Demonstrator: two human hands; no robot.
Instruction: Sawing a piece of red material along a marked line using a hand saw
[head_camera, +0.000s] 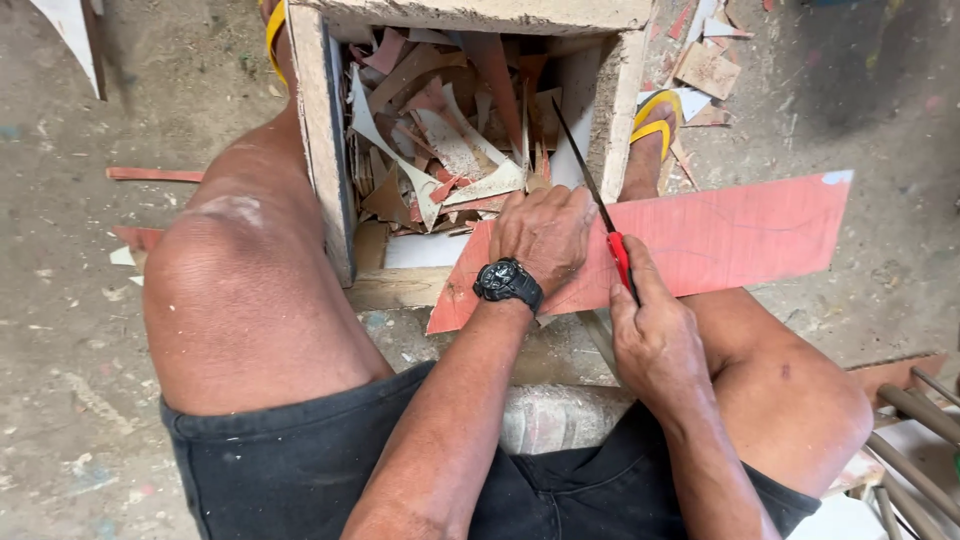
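A long red laminate strip (730, 235) lies across the near edge of an open wooden box (325, 140), reaching out to the right. My left hand (545, 235), with a black watch on its wrist, presses flat on the strip's left part. My right hand (650, 320) grips the red handle of a thin saw (590, 180). Its dark blade runs up and to the left, along the strip just right of my left hand, out over the box.
The box is full of several red, brown and white offcuts (450, 150). My bare knees flank it, with feet in yellow sandals (655, 115) beyond. Scraps litter the dusty floor. Metal rods (915, 440) lie at the lower right.
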